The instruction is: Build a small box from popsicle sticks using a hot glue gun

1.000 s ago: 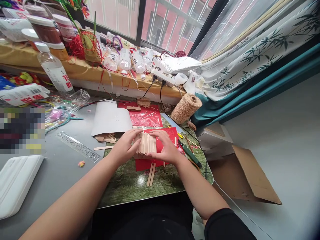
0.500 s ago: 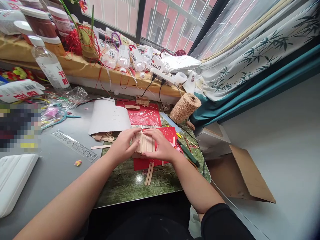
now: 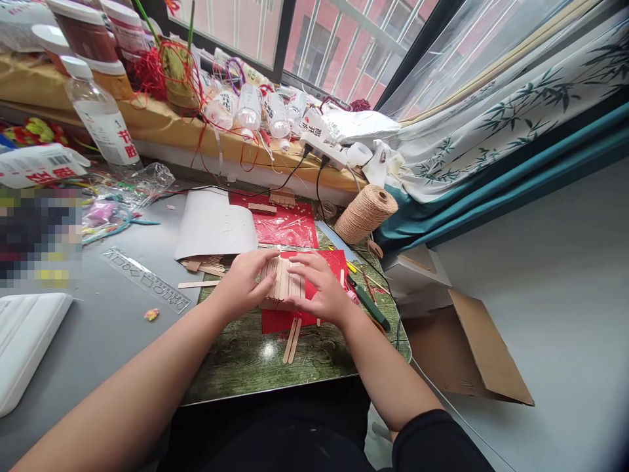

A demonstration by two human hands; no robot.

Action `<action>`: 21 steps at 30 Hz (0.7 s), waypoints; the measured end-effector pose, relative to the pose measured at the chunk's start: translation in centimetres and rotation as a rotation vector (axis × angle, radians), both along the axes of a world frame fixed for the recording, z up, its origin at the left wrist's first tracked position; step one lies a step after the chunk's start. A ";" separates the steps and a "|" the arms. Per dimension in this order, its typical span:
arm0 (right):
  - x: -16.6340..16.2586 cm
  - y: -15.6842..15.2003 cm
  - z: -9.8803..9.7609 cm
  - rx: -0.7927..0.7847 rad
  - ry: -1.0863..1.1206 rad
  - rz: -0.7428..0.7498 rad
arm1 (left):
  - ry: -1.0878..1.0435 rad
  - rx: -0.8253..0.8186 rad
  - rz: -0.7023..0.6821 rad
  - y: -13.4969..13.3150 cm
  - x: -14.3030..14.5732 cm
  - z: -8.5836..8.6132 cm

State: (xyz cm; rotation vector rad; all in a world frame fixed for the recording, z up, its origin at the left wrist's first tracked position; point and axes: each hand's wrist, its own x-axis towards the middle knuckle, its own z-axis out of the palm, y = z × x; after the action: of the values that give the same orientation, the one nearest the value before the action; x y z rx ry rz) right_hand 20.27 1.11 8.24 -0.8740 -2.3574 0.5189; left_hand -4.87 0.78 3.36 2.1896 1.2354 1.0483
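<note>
Plainly, aligned sticks [image 3: 283,280] lie between left grip [image 3: 243,282] and right grip [image 3: 327,292].

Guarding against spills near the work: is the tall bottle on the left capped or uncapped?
Capped: a white cap covers the neck of the tall bottle.

Plain black short sleeve [image 3: 437,439], more black clothing [image 3: 275,432] below, bare forearms [image 3: 142,377], bare hands [image 3: 243,278].
</note>
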 end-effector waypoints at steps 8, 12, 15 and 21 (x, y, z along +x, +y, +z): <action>-0.1 -0.5 -0.9 0.102 -0.054 0.002 | 0.002 -0.010 0.004 0.0 0.0 -0.3; -0.2 -0.5 -0.7 0.098 -0.070 -0.007 | 0.002 -0.003 0.006 0.0 0.0 -0.4; -0.3 -0.6 -0.5 0.094 -0.067 -0.013 | 0.005 -0.001 0.005 0.0 0.0 -0.3; -0.5 -0.9 -1.1 0.124 -0.083 -0.039 | 0.001 0.009 0.010 -0.1 0.1 0.0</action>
State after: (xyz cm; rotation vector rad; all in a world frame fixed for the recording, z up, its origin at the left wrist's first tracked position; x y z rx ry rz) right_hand 19.74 0.23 7.09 -0.8984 -2.4126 0.3231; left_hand -4.73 0.70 3.34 2.1932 1.2458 1.0588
